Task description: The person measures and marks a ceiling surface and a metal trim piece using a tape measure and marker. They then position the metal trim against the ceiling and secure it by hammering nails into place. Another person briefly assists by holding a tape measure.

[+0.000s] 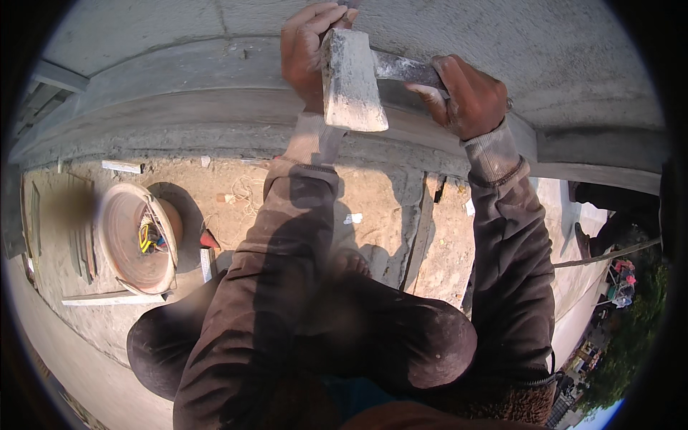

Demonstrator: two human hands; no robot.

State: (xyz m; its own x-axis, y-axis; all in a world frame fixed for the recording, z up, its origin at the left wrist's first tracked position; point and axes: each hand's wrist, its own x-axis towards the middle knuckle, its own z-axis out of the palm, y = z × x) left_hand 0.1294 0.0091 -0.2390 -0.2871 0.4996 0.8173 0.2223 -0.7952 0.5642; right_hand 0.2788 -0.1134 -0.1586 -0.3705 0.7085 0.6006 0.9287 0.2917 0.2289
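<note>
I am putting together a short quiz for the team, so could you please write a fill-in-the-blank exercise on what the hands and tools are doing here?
1. The left hand holds a cement-caked ____ by its handle.
2. The right hand grips a metal chisel that lies against the grey concrete ____ in front of the person.
3. A round pan with yellow items inside sits on the ground on the person's ____ side.

Missing words: hammer; wall; left
</note>
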